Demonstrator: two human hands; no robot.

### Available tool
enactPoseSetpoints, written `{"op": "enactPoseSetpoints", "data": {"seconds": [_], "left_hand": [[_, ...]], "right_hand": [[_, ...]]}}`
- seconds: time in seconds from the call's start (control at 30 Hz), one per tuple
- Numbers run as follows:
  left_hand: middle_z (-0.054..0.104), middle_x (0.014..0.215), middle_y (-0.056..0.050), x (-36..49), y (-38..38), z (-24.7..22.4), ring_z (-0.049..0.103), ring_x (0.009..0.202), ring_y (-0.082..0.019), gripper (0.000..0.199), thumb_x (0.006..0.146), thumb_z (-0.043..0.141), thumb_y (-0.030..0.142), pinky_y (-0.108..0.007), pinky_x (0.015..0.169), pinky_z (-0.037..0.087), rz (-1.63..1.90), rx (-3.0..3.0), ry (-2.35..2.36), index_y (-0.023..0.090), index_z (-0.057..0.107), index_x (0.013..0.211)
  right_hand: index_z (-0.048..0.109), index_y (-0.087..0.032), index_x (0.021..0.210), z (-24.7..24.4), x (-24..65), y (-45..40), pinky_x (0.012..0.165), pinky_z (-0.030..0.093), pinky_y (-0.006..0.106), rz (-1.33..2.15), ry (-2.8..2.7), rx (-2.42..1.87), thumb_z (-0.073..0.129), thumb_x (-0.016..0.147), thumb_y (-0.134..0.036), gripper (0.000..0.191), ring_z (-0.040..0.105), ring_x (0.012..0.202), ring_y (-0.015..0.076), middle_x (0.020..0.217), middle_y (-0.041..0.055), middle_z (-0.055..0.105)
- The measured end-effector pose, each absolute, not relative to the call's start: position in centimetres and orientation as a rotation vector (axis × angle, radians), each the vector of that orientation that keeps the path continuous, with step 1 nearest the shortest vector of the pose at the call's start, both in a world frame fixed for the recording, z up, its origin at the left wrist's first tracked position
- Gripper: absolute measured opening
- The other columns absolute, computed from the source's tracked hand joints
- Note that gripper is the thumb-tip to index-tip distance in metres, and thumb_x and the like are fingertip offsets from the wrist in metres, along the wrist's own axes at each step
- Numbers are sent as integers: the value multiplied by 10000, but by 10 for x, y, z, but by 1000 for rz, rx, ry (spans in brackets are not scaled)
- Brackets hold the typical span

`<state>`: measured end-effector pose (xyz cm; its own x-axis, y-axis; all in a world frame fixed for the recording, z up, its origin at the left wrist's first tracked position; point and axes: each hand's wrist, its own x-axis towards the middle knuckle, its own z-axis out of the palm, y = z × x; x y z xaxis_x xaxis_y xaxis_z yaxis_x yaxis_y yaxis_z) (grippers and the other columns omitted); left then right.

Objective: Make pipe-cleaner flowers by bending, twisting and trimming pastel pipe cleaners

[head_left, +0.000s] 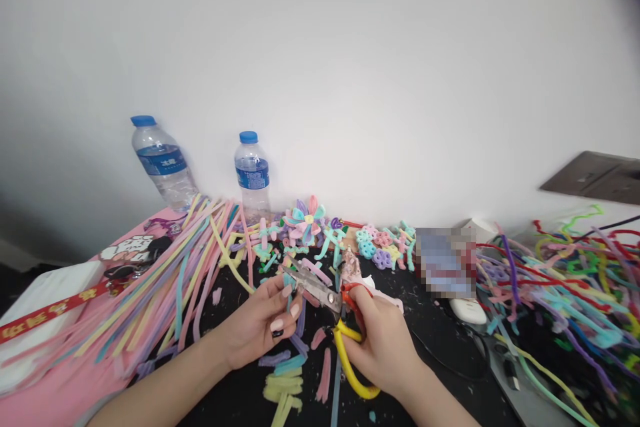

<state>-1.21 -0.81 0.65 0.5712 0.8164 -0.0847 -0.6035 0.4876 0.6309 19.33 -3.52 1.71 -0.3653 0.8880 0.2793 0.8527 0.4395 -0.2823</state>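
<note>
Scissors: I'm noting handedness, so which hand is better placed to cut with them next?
Likely the right hand: it holds the scissors by the handles. The left hand is near the blades, apparently pinching a teal strip, so it seems better suited to steadying.

Widest passage: the air over the work, up along the plain white wall (350, 93). Between left hand (267, 317) and right hand (377, 343), steel-bladed scissors with red and yellow handles (327, 298) bar the direct way. Left: a fan of long pastel fuzzy pipe cleaners (200, 263); two clear blue-capped plastic bottles (253, 175) behind. Just right of the right hand, a bare strip of black tabletop (425, 315) gives room, bounded by a rounded white plastic case (469, 311) and a bright tangle of fuzzy stems (565, 300).
</note>
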Motion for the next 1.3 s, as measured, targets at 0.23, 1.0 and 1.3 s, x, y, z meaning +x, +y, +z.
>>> {"op": "enactPoseSetpoints", "data": {"seconds": [0.23, 1.0, 1.3], "left_hand": [[493, 538, 56, -14, -8, 5, 243, 348, 14, 181, 771, 663, 214, -136, 406, 280, 874, 587, 397, 128, 538, 672], [469, 522, 61, -14, -7, 7, 206, 350, 13, 211, 750, 681, 217, -131, 401, 270, 865, 592, 413, 133, 516, 649], [457, 520, 62, -15, -7, 4, 218, 350, 15, 205, 769, 657, 179, -124, 396, 265, 871, 580, 408, 125, 505, 642]], "right_hand": [[438, -192, 819, 16, 192, -34, 482, 248, 240, 83, -2340, -1481, 539, 658, -275, 207, 464, 511, 159, 579, -26, 491], [450, -194, 801, 16, 192, -34, 479, 247, 240, 22, -2367, -1519, 537, 672, -300, 188, 485, 506, 164, 564, -26, 501], [453, -197, 760, 16, 192, -34, 466, 220, 240, -23, -2356, -1523, 535, 653, -282, 160, 473, 471, 153, 528, -32, 497]]}}
